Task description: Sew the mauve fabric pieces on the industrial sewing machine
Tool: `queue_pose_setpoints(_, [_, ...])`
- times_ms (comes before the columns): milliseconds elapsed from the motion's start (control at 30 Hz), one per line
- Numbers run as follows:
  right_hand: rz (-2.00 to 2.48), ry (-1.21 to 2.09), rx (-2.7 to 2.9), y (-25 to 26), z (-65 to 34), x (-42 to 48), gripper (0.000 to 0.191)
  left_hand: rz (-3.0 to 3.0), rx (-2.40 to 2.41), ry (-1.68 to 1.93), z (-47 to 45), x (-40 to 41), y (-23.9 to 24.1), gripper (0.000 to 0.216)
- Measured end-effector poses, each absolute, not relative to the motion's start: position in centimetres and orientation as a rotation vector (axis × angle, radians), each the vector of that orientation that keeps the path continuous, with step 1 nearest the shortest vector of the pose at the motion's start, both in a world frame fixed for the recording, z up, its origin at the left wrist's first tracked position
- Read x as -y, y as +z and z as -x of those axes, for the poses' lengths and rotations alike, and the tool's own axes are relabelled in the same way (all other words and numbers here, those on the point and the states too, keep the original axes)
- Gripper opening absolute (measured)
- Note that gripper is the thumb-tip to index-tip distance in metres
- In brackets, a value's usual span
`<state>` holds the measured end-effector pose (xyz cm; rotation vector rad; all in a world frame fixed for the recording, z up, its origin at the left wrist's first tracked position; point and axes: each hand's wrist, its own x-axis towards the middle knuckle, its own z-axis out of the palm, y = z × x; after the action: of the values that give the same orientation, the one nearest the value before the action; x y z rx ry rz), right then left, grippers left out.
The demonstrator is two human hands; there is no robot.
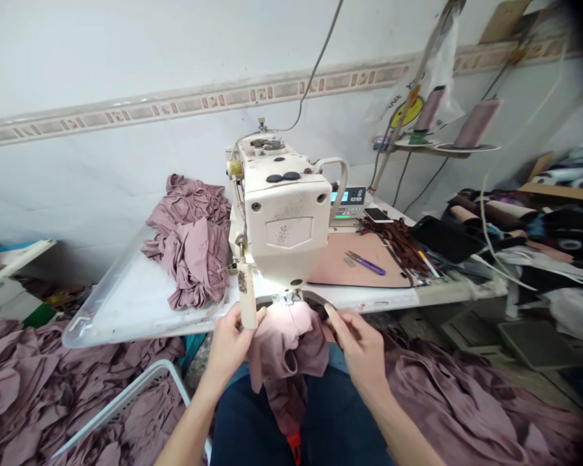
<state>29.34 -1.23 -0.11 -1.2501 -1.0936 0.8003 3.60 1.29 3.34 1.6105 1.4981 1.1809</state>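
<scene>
A cream sewing machine (pixel 284 213) stands on the white table (pixel 126 304) straight ahead. A mauve fabric piece (pixel 291 343) lies under its needle and hangs down over my lap. My left hand (pixel 230 346) grips the fabric's left edge just below the machine's light. My right hand (pixel 362 346) pinches the fabric's right edge beside the presser foot. Both hands are closed on the cloth.
A heap of mauve garments (pixel 192 246) sits on the table left of the machine. Purple-handled snips (pixel 366 262), a phone (pixel 377 215) and a control panel (pixel 350 197) lie to the right. Thread cones (pixel 476 123) stand behind. More mauve cloth (pixel 43 382) fills a basket and the floor.
</scene>
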Motion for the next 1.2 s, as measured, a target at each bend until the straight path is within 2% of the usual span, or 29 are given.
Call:
queue_pose_setpoints(100, [1.155,0.994,1.159,-1.8,-26.6,3.6,0.065,-1.583,-1.512,1.183,-1.7,-1.8,2.9,0.036])
queue_pose_setpoints(200, [0.999,1.381,1.158,-2.5,-23.2,5.0,0.067,-1.545,-1.493,1.238,-1.7,-2.6,3.2,0.037])
queue_pose_setpoints(267, [0.962,1.515,1.029,-2.1,-21.7,5.3,0.066,-1.546,-1.515,1.257,-2.5,-2.6,3.7,0.039])
queue_pose_setpoints(433, [1.082,1.406,0.968,0.5,-22.8,5.3,0.062,-1.469,-1.379,1.205,-3.8,-0.8,3.0,0.042])
queue_pose_setpoints(600, [1.156,1.351,1.237,3.1,-26.6,6.2,0.059,-1.394,-1.196,1.011,-2.9,1.4,1.4,0.047])
queue_pose_setpoints(700, [1.164,1.301,1.567,4.5,-28.2,6.8,0.055,-1.526,-1.165,1.115,-3.1,2.5,2.4,0.038])
queue_pose_setpoints(767, [1.138,1.29,1.853,5.4,-28.8,7.0,0.052,-1.608,-1.149,1.142,-3.9,3.4,3.3,0.024])
queue_pose_setpoints(800, [1.112,1.293,1.981,5.7,-29.0,7.0,0.049,-1.647,-1.107,1.083,-4.5,3.8,3.5,0.02])
queue_pose_setpoints(933, [1.001,1.338,2.256,6.5,-30.0,6.4,0.038,-1.682,-0.765,0.557,-6.6,5.5,2.8,0.029])
queue_pose_setpoints(1000, [0.989,1.356,2.252,6.3,-30.8,5.8,0.031,-1.6,-0.715,0.457,-6.9,5.8,2.0,0.039])
queue_pose_setpoints(1067, [1.021,1.406,2.137,5.8,-31.5,5.2,0.022,-1.552,-0.767,0.504,-6.7,5.8,1.7,0.045])
queue_pose_setpoints(1200, [1.103,1.49,1.775,4.2,-32.1,4.4,0.031,-1.571,-0.93,0.65,-5.9,5.0,2.3,0.042])
